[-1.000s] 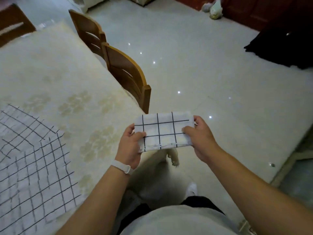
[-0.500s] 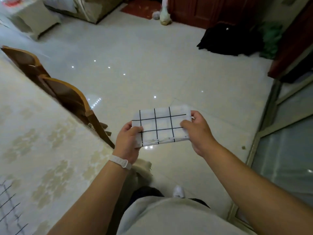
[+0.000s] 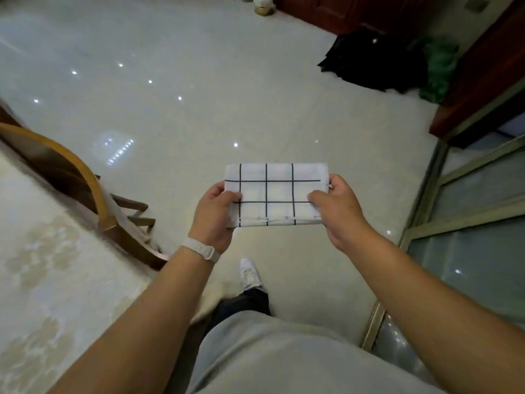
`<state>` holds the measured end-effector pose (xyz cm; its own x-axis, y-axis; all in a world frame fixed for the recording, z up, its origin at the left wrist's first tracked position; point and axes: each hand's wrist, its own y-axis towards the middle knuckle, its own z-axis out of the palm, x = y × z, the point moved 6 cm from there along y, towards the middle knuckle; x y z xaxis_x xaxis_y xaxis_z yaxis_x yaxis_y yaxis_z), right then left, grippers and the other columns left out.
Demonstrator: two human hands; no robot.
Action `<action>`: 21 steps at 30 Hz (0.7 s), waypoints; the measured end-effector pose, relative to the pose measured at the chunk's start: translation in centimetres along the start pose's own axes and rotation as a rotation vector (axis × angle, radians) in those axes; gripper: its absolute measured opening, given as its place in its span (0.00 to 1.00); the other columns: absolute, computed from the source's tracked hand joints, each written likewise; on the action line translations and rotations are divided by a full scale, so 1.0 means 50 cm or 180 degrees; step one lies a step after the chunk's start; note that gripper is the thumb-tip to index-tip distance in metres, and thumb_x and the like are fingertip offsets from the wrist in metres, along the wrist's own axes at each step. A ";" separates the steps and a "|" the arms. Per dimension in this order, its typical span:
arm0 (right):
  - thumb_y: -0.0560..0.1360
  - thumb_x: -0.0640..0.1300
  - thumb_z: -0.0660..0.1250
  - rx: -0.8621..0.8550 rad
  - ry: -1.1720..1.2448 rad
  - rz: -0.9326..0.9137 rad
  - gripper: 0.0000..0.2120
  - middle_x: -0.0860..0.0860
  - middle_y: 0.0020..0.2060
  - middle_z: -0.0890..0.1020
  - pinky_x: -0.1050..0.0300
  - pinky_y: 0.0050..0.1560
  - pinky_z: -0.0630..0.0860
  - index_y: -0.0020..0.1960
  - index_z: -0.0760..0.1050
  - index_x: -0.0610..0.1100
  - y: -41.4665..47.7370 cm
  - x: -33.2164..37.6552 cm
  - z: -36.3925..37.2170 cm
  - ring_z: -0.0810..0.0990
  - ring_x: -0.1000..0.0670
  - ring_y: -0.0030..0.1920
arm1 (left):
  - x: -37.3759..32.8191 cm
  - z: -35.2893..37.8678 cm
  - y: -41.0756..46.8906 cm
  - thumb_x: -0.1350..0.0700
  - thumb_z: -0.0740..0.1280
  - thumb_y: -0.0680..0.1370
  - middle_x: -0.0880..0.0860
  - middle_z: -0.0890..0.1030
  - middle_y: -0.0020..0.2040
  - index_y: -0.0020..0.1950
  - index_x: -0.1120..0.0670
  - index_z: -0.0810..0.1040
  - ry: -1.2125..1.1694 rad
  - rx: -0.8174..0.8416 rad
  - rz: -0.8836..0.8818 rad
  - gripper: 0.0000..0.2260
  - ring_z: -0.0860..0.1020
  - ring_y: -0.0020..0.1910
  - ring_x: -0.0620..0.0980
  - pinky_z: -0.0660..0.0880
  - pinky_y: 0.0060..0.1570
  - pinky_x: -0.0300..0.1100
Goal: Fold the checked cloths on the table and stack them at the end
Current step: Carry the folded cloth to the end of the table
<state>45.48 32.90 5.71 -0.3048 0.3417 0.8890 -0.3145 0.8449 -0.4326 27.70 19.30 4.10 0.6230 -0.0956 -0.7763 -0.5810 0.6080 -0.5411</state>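
Since a second ago the view has swung right, and the desk (image 3: 42,265) is now only at the left edge. The left hand (image 3: 213,220) pinches the folded checked cloth (image 3: 272,191) at its left end and the right hand (image 3: 338,211) pinches its right end. The cloth is held level over the floor, clear of the desk. Judged light, soft and limp, so gripping both ends should keep the folds together.

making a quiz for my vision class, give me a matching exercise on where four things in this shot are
Things:
1 checked cloth
2 wooden chair
3 black bundle
4 white wristband

Places:
a round the left wrist
b on the floor, far side of the room
c held between left hand and right hand
d beside the table

Pairs: 1-c, 2-d, 3-b, 4-a
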 end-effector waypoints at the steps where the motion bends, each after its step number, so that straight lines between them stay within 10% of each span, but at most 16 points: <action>1: 0.70 0.32 0.64 0.0008 -0.0070 -0.0016 0.12 0.48 0.44 0.83 0.49 0.46 0.78 0.47 0.75 0.48 0.024 0.012 0.014 0.81 0.47 0.43 | -0.007 -0.003 0.027 0.68 0.62 0.73 0.62 0.78 0.48 0.48 0.58 0.76 -0.0021 -0.0019 0.0005 0.08 0.76 0.47 0.59 0.73 0.48 0.54; 21: 0.71 0.34 0.64 0.0408 -0.0161 0.0021 0.11 0.48 0.45 0.83 0.54 0.43 0.77 0.48 0.74 0.48 0.355 0.188 0.167 0.81 0.48 0.43 | -0.195 0.048 0.308 0.69 0.61 0.75 0.57 0.80 0.45 0.49 0.57 0.76 -0.0035 -0.0431 0.0144 0.10 0.78 0.43 0.56 0.76 0.41 0.48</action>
<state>29.52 47.67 5.12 -0.3511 0.3231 0.8788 -0.4236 0.7822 -0.4568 13.93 31.49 4.10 0.6000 -0.0615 -0.7976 -0.6734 0.4995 -0.5450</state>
